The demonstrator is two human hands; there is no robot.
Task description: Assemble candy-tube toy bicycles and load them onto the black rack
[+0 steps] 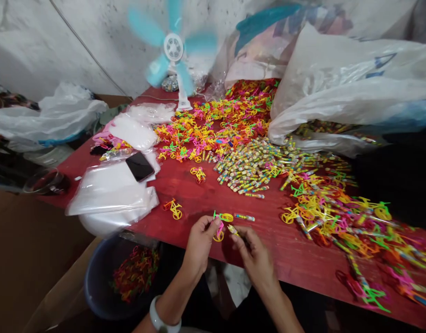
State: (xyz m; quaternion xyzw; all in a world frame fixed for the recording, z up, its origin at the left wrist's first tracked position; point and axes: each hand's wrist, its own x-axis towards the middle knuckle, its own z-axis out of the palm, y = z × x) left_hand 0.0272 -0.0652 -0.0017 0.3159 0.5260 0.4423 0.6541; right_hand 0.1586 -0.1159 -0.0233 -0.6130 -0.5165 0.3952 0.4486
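Note:
My left hand [200, 240] pinches a small plastic bicycle [219, 226] with green, pink and yellow parts, near the table's front edge. Just right of it, my right hand [253, 252] holds a short wrapped candy tube [233, 230] between thumb and fingers, its tip close to the bicycle. Another candy tube [244, 217] lies on the red table behind my right hand. To the left lies a yellow and red bicycle [175, 210], and farther back rests another small bicycle [199, 174].
On the red table [185, 189] lie a pile of candy tubes [247, 166], heaped bicycles [195, 127], clear bags [105, 189] and a phone [139, 166]. A fan [173, 47] stands behind. A basin [95, 286] of plastic pieces sits below left. Joined pieces [337, 222] spread right.

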